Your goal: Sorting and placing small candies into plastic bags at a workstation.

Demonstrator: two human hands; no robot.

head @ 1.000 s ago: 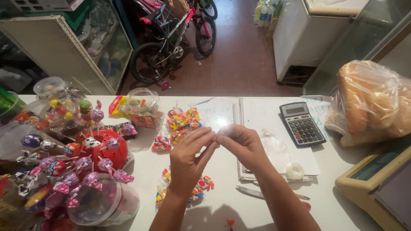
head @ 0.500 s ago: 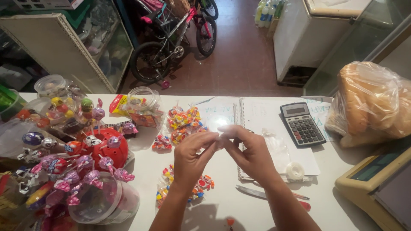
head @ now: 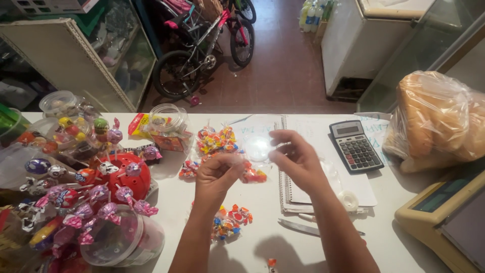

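Above the bench (head: 166, 202), just left of the notebook (head: 303, 192), the left hand (head: 217, 174) pinches a clear candy bag (head: 252, 161) shut at its neck; the right hand (head: 298, 159) grips its upper edge. The film looks light, limp and slippery, best held at the gathered neck. Glare hides the bag's outline.

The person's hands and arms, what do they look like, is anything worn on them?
Both forearms are bare up to the bottom edge of the head view, with no sleeve in sight. The left hand and right hand wear no gloves, and no watch, bracelet or ring shows on either. The fingernails are too small to describe.
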